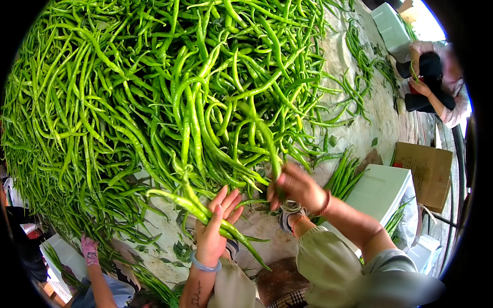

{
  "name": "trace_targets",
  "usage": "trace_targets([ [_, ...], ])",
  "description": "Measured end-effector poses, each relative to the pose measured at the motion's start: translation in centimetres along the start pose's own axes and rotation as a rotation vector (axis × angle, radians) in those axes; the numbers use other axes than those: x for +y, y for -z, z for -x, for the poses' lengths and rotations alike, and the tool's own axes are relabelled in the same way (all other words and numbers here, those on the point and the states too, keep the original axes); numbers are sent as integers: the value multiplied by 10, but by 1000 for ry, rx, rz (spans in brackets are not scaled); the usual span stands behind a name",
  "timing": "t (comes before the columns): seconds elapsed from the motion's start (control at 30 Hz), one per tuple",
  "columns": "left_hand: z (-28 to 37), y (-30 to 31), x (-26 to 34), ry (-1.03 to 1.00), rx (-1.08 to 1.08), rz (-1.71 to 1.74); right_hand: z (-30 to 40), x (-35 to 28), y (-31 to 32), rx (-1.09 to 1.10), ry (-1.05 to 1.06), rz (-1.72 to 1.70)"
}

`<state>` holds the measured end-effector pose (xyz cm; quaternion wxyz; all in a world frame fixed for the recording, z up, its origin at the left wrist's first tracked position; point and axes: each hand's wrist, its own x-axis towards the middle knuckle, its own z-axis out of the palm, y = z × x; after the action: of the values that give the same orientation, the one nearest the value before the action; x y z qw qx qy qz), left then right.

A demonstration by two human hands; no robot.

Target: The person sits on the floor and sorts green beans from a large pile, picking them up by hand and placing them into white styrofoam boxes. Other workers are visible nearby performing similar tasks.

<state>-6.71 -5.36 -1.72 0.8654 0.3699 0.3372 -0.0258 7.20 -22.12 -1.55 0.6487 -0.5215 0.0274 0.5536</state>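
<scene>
A huge heap of long green chili peppers [165, 100] fills the upper and left part of the view. My left hand [217, 227], with a pale bangle at the wrist, has several long green peppers [192, 206] lying across its palm under the thumb, its fingers spread. To its right, at the heap's near edge, my right hand [298, 188] has its fingers closed around the end of a long green pepper [267, 142]. That hand and pepper are blurred by motion. A loose bunch of green peppers [342, 179] lies beyond my right forearm.
A white foam box [379, 188] stands at my right, with an opened cardboard box [421, 169] behind it. Scattered peppers and leaves lie on the pale ground sheet [369, 127]. One person [435, 84] sits at upper right; another person's pink-gloved hand [89, 250] touches peppers at lower left.
</scene>
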Motion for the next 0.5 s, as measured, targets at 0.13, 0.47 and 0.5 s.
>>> trace_targets([
  [0.13, -5, -7, -10, -8, -157, 39, 11, 32, -27, -432, -181, 270],
  [0.47, 20, 20, 16, -75, -139, 374, -94, -69, 44, 519, 695, 1572],
  [0.5, 18, 18, 13, -53, -137, 321, -116, -78, 44, 623, 830, 1587],
])
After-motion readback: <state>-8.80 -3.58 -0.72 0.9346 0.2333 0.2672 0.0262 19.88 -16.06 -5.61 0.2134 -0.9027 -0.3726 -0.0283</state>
